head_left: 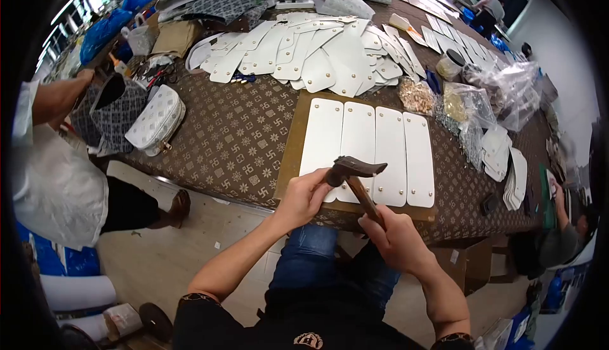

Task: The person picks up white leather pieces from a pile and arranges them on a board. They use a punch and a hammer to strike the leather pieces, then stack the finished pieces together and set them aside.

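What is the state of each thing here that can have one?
hammer: gripped by the right hand, head over the white panels.
left hand: fingers bent at a panel's near edge, beside the hammer head.
white panels: four, flat, side by side on the brown board.
white pouch: lying at the table edge, seemingly shut.

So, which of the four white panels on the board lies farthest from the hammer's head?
The rightmost panel; the hammer is over the left two.

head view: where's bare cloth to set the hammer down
Bare tablecloth lies between the white pouch and the board of panels. Crowded: white pieces behind, hardware bags right of the board. The right hand grips the hammer.
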Demonstrator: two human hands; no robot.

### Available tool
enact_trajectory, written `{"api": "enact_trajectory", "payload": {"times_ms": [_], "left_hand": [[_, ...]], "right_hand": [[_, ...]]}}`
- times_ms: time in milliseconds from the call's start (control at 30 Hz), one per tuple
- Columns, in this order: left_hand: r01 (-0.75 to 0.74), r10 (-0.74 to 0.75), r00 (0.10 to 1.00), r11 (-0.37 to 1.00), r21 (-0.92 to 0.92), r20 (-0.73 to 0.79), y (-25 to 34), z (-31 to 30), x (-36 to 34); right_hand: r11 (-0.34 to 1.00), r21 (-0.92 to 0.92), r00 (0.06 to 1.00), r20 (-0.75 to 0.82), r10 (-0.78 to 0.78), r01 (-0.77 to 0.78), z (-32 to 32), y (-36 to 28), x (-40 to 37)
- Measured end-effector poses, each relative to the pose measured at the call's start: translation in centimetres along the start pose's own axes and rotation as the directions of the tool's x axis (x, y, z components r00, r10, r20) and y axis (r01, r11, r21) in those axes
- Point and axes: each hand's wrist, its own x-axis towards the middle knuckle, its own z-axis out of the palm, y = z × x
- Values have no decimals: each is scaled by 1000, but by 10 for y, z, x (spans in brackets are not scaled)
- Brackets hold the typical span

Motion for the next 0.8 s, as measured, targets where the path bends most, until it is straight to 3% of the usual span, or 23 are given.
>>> {"api": "enact_trajectory", "payload": {"times_ms": [67,133,167,267,400,467,500,567,633,667,700,733,800], "left_hand": [[-99,93,991,993,-64,-98,-10,9,8],[-74,70,995,996,-57,-76,-5,7,11],[-103,89,991,985,-141,-98,-3,10,15],[2,-4,1000,984,-176,-16,16,13,25],[-28,28,1000,986,-163,-3,-2,29,25],[-61,62,998,988,-143,5,-4,29,26],[-100,101,995,987,-123,2,-5,28,26],[-95,96,995,989,-115,-2,-4,28,26],[-101,101,995,989,-111,-7,-2,28,27],[-107,106,994,990,-93,-12,-2,28,26],[-113,112,993,991,-75,-20,-1,29,26],[-123,122,992,989,-79,-23,0,30,26],[-37,37,999,999,-8,22,-1,26,25]], "right_hand": [[986,165,997,-78,15,-2,0,10,-9],[944,329,979,-190,75,-8,-7,9,-24],[864,503,970,-202,136,-16,-10,11,-28],[802,597,947,-263,186,8,-15,16,-33],[838,540,951,-209,227,-81,-24,6,-35],[889,457,957,-272,102,35,-43,-22,-48],[817,499,899,-434,-54,290,-44,-28,-53],[553,455,664,-701,-261,698,-50,-40,-56],[371,419,547,-749,-374,829,-30,-38,-31],[563,513,759,-497,-422,649,-31,-6,-26],[910,295,949,-207,-237,291,-26,4,-12],[992,-76,995,-7,100,-100,-25,9,-3],[993,62,989,-96,108,-103,-11,18,-22]]}}
